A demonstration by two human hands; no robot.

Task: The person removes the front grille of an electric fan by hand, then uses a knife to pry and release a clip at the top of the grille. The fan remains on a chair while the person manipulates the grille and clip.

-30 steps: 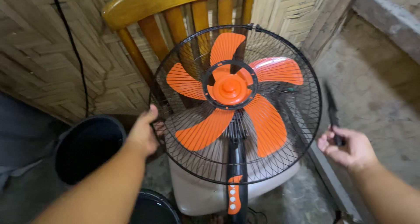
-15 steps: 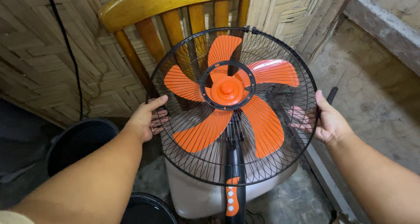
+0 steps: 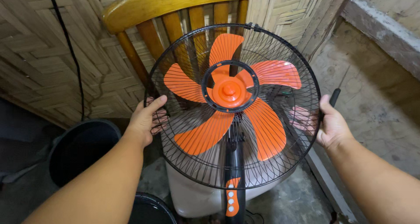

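Head view: both hands clamped on the fan guard

Head camera shows the fan guard [image 3: 271, 163], a round black wire cage, standing upright in front of us on its black stand [image 3: 235, 163]. Orange blades [image 3: 267, 128] and an orange hub [image 3: 229, 91] sit behind the wires. Our left hand [image 3: 144, 119] is closed on the guard's left rim, thumb across the front, fingers curled behind the wires. Our right hand [image 3: 330, 125] is closed on the right rim in the same manner, and it also holds a slim black tool [image 3: 335, 96] whose tip projects above the thumb. An orange control panel [image 3: 232, 200] with white buttons sits low on the stand. Behind the fan we see a wooden chair [image 3: 170, 5] against a woven bamboo wall [image 3: 39, 66]. A black bucket [image 3: 83, 149] stands on the concrete floor [image 3: 372, 93], beside our left forearm.
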